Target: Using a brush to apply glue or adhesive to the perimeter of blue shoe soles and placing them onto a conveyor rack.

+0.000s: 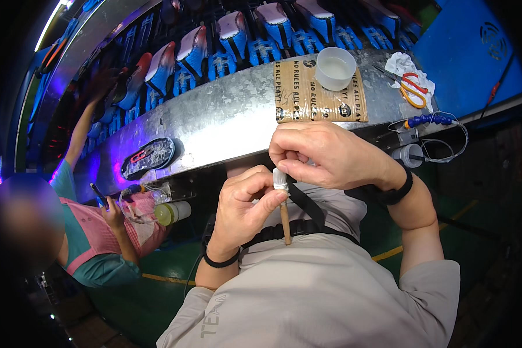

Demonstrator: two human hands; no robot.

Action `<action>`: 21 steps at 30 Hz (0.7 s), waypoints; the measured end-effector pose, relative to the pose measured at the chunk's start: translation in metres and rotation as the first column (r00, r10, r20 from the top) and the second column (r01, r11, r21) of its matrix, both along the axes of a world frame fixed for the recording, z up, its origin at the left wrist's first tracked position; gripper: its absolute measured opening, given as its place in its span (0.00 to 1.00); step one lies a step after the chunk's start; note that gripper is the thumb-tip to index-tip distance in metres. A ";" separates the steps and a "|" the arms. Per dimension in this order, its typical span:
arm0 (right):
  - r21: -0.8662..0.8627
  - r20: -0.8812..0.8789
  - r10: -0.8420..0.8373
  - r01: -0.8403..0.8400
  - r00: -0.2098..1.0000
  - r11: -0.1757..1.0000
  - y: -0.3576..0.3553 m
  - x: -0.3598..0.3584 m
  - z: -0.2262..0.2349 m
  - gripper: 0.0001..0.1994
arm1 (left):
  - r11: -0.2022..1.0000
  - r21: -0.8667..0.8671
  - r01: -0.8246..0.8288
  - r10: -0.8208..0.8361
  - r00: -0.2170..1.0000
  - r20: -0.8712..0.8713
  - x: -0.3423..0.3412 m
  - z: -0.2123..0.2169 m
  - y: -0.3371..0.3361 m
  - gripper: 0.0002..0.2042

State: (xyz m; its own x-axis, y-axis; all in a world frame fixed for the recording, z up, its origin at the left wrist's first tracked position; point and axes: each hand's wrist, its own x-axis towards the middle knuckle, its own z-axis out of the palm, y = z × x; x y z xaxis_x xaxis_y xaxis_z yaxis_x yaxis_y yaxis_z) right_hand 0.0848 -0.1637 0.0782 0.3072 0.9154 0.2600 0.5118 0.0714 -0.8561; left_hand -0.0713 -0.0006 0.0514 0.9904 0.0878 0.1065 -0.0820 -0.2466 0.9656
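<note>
In front of my waist I hold a brush (285, 223) with a slim wooden handle pointing down and a white head at the top. My left hand (240, 203) is closed around it, thumb and fingers pinching just below the white head. My right hand (327, 153) has its fingertips pinched together at the top of that white part, which looks like bristles or a wrapping; I cannot make out which. Beyond my hands, a translucent cup (335, 72) of liquid stands on a printed, taped cardboard sheet (293, 107).
Scissors (413, 97) lie by crumpled white tissue (405, 62) on the metal bench (214, 124). A shoe sole (149, 158) rests at its left. Several shoe uppers (191, 46) on blue holders line the far side. At left, a co-worker (93, 238) reaches toward them, holding a pen-like tool.
</note>
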 end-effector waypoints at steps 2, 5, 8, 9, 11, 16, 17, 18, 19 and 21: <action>-0.002 -0.127 -0.023 0.023 0.992 1.000 -0.001 -0.003 -0.001 0.05 | 1.000 0.006 -0.001 0.001 1.000 0.011 -0.001 0.000 0.003 0.09; 0.042 -0.304 -0.045 0.061 0.952 0.997 -0.004 -0.002 -0.011 0.06 | 1.000 0.022 -0.003 0.004 1.000 -0.029 -0.001 0.000 0.005 0.09; 0.061 -0.425 -0.043 0.076 0.904 0.995 -0.007 0.002 -0.024 0.08 | 0.999 -0.025 -0.029 0.028 0.998 -0.052 -0.001 -0.001 0.006 0.09; 0.033 -0.492 -0.048 0.074 0.869 0.997 -0.008 0.003 -0.026 0.09 | 0.999 -0.032 -0.026 0.024 0.998 -0.054 0.000 -0.001 0.006 0.08; 0.002 -0.417 -0.070 0.078 0.906 0.997 -0.009 0.005 -0.023 0.09 | 0.999 -0.041 -0.022 0.020 0.998 -0.055 0.000 0.000 0.006 0.08; 0.070 -0.319 -0.107 0.136 0.942 0.988 -0.001 -0.003 -0.015 0.06 | 0.999 -0.039 -0.007 0.006 0.999 -0.031 -0.001 -0.003 0.008 0.08; 0.070 -0.273 -0.089 0.112 0.958 0.991 -0.001 -0.002 -0.014 0.05 | 0.999 -0.039 -0.008 0.007 1.000 -0.031 -0.001 -0.003 0.007 0.08; 0.069 -0.226 -0.071 0.089 0.971 0.994 0.000 -0.002 -0.013 0.04 | 0.999 -0.042 -0.003 0.002 1.000 -0.030 -0.001 -0.003 0.007 0.09; 0.070 -0.226 -0.070 0.088 0.972 0.994 0.000 -0.001 -0.012 0.04 | 0.999 -0.044 0.002 -0.003 1.000 -0.029 0.000 -0.002 0.006 0.09; 0.058 -0.169 -0.054 0.065 0.984 0.996 0.000 0.000 -0.011 0.05 | 0.999 -0.050 0.000 -0.001 0.999 -0.032 0.000 -0.001 0.004 0.09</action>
